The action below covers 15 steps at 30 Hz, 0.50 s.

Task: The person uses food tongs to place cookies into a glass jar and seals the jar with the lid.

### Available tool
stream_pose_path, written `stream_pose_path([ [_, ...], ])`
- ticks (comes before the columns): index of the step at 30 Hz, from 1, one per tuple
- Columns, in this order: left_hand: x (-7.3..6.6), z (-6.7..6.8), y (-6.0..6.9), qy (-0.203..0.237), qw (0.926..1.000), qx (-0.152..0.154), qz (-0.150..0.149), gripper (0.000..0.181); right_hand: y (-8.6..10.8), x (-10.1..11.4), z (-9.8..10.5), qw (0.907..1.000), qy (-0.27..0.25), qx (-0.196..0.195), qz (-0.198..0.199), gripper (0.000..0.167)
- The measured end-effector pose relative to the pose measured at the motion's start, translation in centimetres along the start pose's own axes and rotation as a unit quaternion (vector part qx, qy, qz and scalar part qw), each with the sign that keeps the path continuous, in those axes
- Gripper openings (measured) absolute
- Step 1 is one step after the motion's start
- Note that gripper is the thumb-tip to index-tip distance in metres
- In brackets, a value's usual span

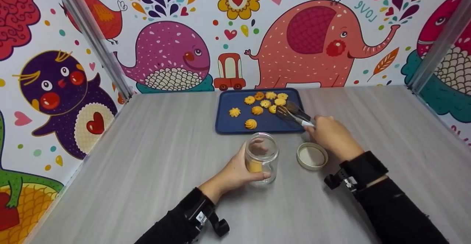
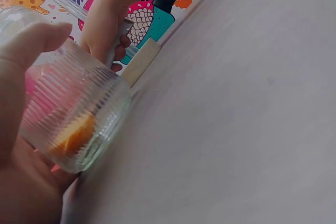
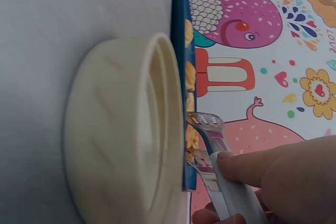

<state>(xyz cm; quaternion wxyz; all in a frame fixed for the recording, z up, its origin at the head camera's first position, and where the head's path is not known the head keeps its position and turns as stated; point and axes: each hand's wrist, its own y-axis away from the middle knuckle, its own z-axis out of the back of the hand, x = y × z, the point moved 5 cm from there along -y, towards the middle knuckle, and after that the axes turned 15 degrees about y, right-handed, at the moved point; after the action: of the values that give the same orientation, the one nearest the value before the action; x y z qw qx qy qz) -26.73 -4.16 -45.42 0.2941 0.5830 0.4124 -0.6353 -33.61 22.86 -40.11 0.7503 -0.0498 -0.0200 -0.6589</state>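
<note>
My left hand grips a clear glass jar with ribbed sides, its thumb and fingers round the body. A single yellow cookie lies inside, near the jar's bottom. With my right hand I hold a pair of tongs, seen up close in the right wrist view with the thumb along the handle. The tongs' slotted heads reach over the right side of a blue tray, close to the piped cookies. Whether they touch a cookie I cannot tell.
A round cream lid lies hollow side up on the grey table, between the jar and my right forearm. Several more cookies are spread over the tray. Behind the tray rises a wall printed with cartoon animals.
</note>
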Motion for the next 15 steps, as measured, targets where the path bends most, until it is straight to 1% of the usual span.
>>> stream_pose_path([
  [3,0.01,0.01,0.01,-0.001,1.0000,-0.001,0.000,0.086,-0.02,0.12,-0.19,0.9999,0.004,-0.012,-0.002,0.031],
  [10,-0.04,0.18,0.07,0.010,0.9999,-0.006,0.000,0.086,0.06,0.65,-0.17,0.9989,0.017,-0.044,0.008,0.027],
  [15,0.00,-0.09,-0.09,0.008,1.0000,-0.003,0.002,0.087,0.18,0.32,-0.14,0.9981,0.021,-0.057,0.008,0.025],
])
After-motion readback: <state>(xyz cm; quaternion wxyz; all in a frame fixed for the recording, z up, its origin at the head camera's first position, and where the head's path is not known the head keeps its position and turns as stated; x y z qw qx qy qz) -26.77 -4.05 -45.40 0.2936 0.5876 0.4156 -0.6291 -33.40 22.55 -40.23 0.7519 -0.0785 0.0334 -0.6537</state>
